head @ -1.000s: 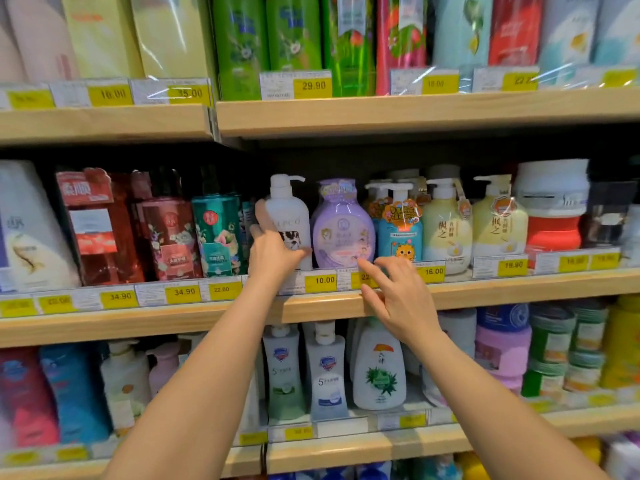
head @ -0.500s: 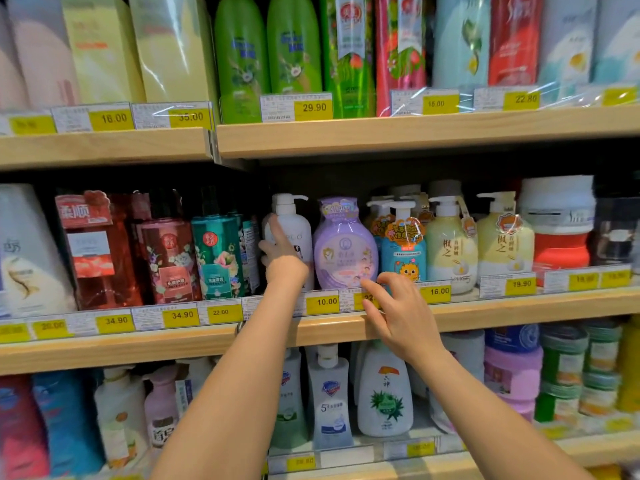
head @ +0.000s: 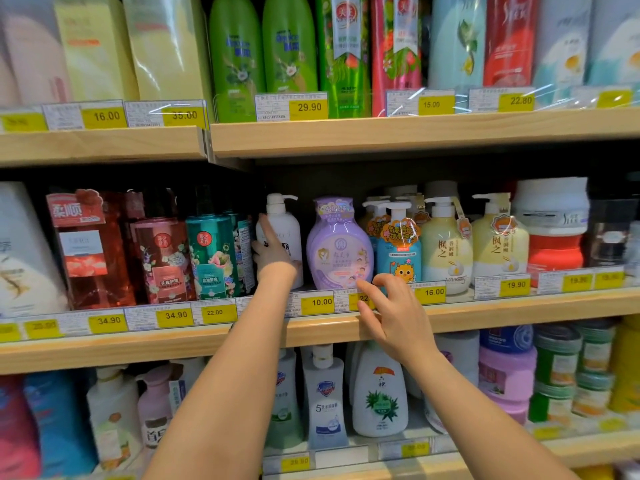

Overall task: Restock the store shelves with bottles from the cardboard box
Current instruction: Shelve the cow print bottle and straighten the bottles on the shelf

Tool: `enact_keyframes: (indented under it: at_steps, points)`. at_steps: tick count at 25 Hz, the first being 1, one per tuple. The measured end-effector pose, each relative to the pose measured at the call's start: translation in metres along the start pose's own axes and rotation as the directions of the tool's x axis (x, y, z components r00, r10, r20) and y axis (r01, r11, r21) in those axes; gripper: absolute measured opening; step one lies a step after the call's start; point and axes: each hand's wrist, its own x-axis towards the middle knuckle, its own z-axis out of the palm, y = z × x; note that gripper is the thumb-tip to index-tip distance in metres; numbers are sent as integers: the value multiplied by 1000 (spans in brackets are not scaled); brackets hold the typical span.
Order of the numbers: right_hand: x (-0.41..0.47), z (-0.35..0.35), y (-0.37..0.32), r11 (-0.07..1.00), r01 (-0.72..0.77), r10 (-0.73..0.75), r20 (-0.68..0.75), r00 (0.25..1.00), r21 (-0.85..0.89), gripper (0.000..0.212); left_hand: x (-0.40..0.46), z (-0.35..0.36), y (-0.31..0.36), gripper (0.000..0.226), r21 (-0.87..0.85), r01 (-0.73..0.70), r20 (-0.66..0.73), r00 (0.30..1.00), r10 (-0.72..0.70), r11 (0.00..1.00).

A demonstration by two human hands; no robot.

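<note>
White pump bottle point(head: 282, 233) on shelf point(head: 519, 311): our left hand point(head: 273, 254) lies against it, fingers straight; our right hand point(head: 394, 313) (loosely curled, holding nothing) hovers near 1 purple bottle point(head: 337, 244).

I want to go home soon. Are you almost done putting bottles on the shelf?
Done: the middle shelf looks well stocked. In hand: the left hand touches the white pump bottle standing beside the purple bottle; the right hand hovers empty. Left: can't tell, the cardboard box is out of view.
</note>
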Motion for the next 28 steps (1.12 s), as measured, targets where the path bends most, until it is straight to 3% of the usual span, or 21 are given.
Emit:
enact_keyframes:
  at_steps: [3, 5, 8, 11, 13, 15, 18, 23, 28]
  points:
    - [0, -1, -2, 1000, -23, 23, 6, 1000, 9, 34, -9, -9, 5, 107, 100, 18, 48, 999, -23, 995]
    - [0, -3, -5, 999, -23, 23, 23, 999, 23, 34, -28, -25, 8, 90, 196, -27, 48, 999, 18, 980]
    - [0, -8, -6, 998, -35, 29, 82, 996, 61, 36, -75, -43, 0, 57, 287, -263, -87, 950, 299, 921]
    - [-10, -23, -5, 995, -46, 31, 172, 985, 83, 44, -131, -40, -17, 41, 169, -551, -211, 790, 576, 818]
    - [-27, -41, 1, 996, -50, 36, 192, 981, 68, 48, -168, -27, -26, 37, 34, -681, -270, 698, 663, 731]
    - [-63, -60, 11, 995, -88, 76, 191, 979, 56, 49, -206, -2, -38, 32, -103, -735, -225, 674, 704, 671]
    - [-141, -82, 22, 980, -198, 185, 266, 946, 21, 49, -258, 55, -65, 29, -223, -716, -32, 684, 729, 662]
    - [-309, -99, 28, 875, -465, 467, 489, 737, -136, 51, -338, 159, -125, 35, -300, -638, 381, 602, 702, 709]
    - [-453, -109, 11, 662, -663, 699, 609, 376, -350, 59, -406, 234, -205, 38, -271, -531, 685, 480, 548, 803]
